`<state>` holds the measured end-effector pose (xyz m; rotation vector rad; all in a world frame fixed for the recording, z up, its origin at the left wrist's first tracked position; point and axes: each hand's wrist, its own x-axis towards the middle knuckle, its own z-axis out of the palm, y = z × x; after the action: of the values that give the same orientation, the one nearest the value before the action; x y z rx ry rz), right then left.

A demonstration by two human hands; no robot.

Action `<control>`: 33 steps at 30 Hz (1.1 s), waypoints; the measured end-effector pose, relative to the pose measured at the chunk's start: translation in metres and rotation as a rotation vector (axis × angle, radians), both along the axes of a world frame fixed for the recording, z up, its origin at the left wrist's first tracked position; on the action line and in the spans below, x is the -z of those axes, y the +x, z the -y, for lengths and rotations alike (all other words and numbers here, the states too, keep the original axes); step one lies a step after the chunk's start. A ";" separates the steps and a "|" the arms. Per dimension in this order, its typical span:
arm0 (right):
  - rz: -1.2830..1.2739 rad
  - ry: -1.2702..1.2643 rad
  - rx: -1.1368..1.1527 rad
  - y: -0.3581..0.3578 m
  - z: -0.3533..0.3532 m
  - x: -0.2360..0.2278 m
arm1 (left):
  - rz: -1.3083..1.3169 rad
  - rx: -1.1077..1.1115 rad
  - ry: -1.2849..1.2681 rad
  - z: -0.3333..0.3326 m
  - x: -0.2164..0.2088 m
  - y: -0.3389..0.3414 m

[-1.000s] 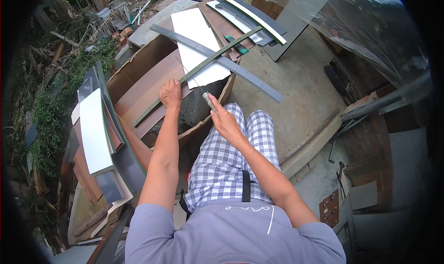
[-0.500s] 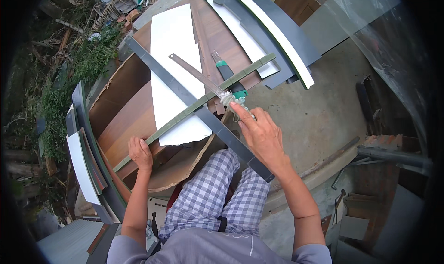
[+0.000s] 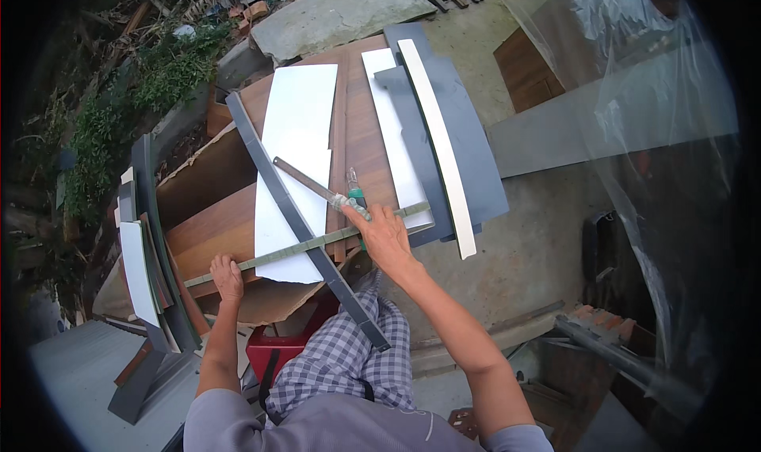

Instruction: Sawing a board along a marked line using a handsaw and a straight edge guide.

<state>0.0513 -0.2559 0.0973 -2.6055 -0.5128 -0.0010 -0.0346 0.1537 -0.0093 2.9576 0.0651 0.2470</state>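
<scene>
My left hand (image 3: 227,278) is closed on the left end of a long narrow green strip (image 3: 277,255), marked across at intervals. The strip slants up to the right across the boards. My right hand (image 3: 384,236) grips the wrapped, pale handle of a long narrow blade (image 3: 304,179) with a rounded end, which points up and left over a white board (image 3: 295,135). This hand is close over the strip, partly hiding it. A dark grey strip (image 3: 273,171) crosses the green one diagonally. Behind the right hand lies a green-and-black handled tool (image 3: 354,189), partly hidden.
Grey and white panels (image 3: 468,135) are stacked at the right of the brown wood boards (image 3: 365,127). More offcuts (image 3: 143,270) stand at the left, beside torn cardboard (image 3: 273,303). Clear plastic sheeting (image 3: 634,119) hangs at the right. A red box (image 3: 273,350) is by my legs.
The view has shifted, showing more ground at the far side. My right hand, still on the blade's handle, has come down closer to the green strip. My left hand stays on the strip's end.
</scene>
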 end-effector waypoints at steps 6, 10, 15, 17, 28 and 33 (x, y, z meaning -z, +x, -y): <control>-0.108 -0.151 -0.106 -0.003 0.021 -0.007 | -0.029 -0.244 0.235 0.037 -0.020 -0.004; -0.128 -0.085 -0.131 -0.003 0.033 -0.011 | -0.011 -0.662 0.048 0.089 -0.035 -0.007; -0.172 0.096 -0.190 -0.032 0.092 -0.035 | 0.018 -0.689 -0.148 0.194 -0.060 -0.056; -0.200 0.111 -0.204 -0.058 0.130 -0.043 | 0.018 -0.716 -0.156 0.225 -0.064 -0.090; -0.544 0.001 0.021 -0.127 0.453 -0.111 | -0.269 -1.378 -0.093 0.345 -0.076 -0.298; -0.290 0.034 -0.069 0.019 0.432 -0.135 | 0.040 -1.384 -0.112 0.370 -0.092 -0.246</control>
<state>0.0703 -0.6874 0.2324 -2.4951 -0.4913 0.3820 -0.2805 -0.2159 0.0828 2.2413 1.9693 0.4097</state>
